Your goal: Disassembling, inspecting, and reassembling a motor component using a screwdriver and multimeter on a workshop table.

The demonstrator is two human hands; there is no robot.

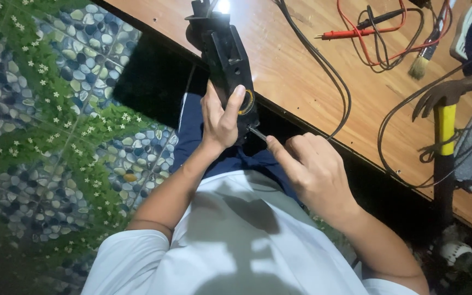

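The device (226,57) in the left hand (218,121) is black, with a yellow-orange ring under the thumb. A thin silver tool tip (258,133) shows at the right hand's (313,168) fingertips. Below both hands lie a white shirt (236,240) and dark blue shorts (192,128). Left of the left hand, the floor (50,125) carries a pebble pattern in blue, grey and cream, with green bands dotted by white flowers. Beyond the right hand, the brown wooden table (307,71) holds black cables (323,65), red leads (375,33) and a yellow-handled hammer (444,117).

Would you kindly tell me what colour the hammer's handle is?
The hammer's handle is yellow above and black below, seen in the head view.
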